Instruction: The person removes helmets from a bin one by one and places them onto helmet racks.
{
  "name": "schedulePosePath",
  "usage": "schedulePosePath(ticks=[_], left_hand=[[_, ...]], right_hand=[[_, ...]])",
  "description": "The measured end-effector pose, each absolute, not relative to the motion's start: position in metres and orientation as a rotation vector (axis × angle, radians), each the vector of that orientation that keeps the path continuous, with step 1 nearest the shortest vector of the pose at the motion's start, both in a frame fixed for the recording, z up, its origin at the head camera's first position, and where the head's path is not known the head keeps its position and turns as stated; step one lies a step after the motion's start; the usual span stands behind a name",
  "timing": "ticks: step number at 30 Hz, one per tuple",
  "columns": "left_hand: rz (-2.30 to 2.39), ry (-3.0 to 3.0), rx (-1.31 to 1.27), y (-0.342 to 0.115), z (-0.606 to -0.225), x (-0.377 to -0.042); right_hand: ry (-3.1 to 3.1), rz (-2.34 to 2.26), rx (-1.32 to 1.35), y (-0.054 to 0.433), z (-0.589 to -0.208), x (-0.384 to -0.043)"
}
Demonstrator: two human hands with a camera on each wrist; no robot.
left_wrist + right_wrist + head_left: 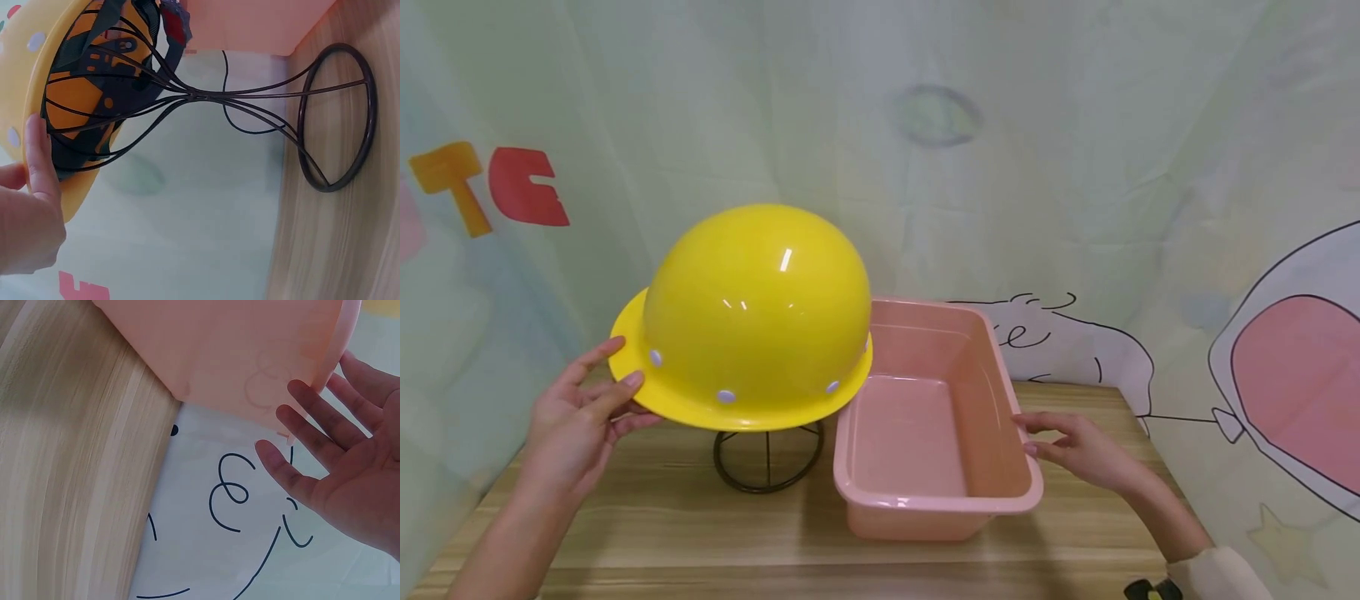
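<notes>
A glossy yellow hard hat (760,308) with pale rivets sits tilted on a black wire stand (200,95). My left hand (574,408) pinches its brim at the left, thumb on top and other fingers underneath. Dark straps and a headband (125,56) show inside the hat around the stand's upper wires. A pink plastic basin (940,505) stands to the right of the hat, which overlaps its left rim in the head view. At the basin's right rim, my right hand (1078,446) touches with thumb and index fingertips. Its other fingers are extended loosely below the rim (328,428).
Both things stand on a wood-grain table (700,542). Behind and beside it hangs a pale printed curtain (1045,167) with letters and a balloon drawing. A small dark object (1152,590) lies by the right sleeve at the bottom edge.
</notes>
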State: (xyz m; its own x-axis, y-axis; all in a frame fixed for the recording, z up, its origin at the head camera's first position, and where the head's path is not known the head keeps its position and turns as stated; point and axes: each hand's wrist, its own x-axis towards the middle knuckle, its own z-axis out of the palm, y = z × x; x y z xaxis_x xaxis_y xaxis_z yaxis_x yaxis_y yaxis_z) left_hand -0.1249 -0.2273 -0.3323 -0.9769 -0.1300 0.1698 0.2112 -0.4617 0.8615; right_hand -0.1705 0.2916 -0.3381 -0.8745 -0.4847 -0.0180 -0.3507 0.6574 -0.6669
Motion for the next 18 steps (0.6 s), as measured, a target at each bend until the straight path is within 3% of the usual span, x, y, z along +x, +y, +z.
schedulePosePath(ticks=[18], left_hand=[[-2.624,-1.478,-0.067,-0.233,-0.350,-0.128]], right_hand=[[2.690,-1.013,-0.685,0.293,-0.339,-0.171]])
